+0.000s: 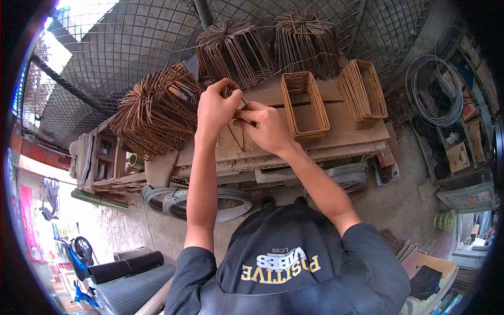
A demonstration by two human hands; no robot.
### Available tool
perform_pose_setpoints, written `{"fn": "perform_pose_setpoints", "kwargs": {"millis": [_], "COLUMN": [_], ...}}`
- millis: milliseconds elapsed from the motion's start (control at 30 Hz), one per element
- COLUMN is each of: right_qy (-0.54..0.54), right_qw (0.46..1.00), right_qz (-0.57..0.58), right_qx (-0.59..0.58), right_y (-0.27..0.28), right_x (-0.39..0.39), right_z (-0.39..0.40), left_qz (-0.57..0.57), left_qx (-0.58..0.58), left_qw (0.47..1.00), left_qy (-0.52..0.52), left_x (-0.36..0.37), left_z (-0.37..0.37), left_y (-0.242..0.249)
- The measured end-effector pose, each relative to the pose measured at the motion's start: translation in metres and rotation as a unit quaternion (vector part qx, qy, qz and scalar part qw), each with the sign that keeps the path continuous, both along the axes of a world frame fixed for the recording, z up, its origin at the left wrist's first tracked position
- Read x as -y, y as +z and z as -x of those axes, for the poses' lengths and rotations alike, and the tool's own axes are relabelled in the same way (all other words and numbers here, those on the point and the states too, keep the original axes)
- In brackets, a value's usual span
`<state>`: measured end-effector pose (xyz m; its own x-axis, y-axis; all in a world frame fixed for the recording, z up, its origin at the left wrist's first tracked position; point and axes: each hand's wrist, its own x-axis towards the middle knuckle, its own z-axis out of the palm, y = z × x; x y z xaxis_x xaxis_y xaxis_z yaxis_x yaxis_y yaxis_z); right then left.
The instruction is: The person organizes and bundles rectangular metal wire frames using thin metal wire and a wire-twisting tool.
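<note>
My left hand (216, 107) is closed near the middle of the wooden bench, its fingers curled over a thin rusty steel stirrup (241, 143). Beside it, my right hand (266, 130) pinches the same bent rod. A pointed corner of the rod hangs below the fingers, while much of its upper part is hidden by my hands. To the left of my hands lies a large bundle of rusty stirrups (152, 113). On the right, a neat stack of rectangular stirrups (323, 113) rests on the bench (362, 135).
Two more stirrup bundles (231, 52) (307, 44) stand at the back against wire mesh (142, 37). Another rectangular stack (362, 94) sits at the bench's right end. Wire coils (210, 203) lie below the front edge; a hanging coil (433, 92) is at right. Mesh rolls (134, 289) lie lower left.
</note>
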<state>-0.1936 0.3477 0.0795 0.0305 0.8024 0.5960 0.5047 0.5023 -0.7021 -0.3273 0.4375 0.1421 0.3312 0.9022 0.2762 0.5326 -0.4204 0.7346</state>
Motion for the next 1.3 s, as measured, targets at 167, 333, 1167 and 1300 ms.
{"fn": "perform_pose_setpoints", "kwargs": {"millis": [167, 333, 1167, 1300], "right_qy": [0.001, 0.011, -0.029, -0.033], "right_qw": [0.999, 0.996, 0.999, 0.999], "right_qz": [0.011, 0.004, 0.004, 0.019], "right_qx": [-0.052, -0.088, -0.038, -0.024], "right_y": [-0.007, -0.009, -0.004, -0.009], "right_x": [-0.004, -0.007, 0.009, 0.009], "right_z": [0.008, 0.013, 0.035, 0.032], "left_qz": [-0.004, 0.034, 0.024, 0.052], "left_qx": [0.024, 0.01, -0.043, -0.062], "left_qw": [1.0, 0.999, 0.999, 0.996], "left_qy": [-0.018, -0.001, -0.011, -0.036], "left_x": [-0.005, -0.001, -0.005, -0.003], "left_z": [0.003, 0.004, 0.009, 0.011], "left_y": [-0.006, 0.011, 0.012, 0.018]}}
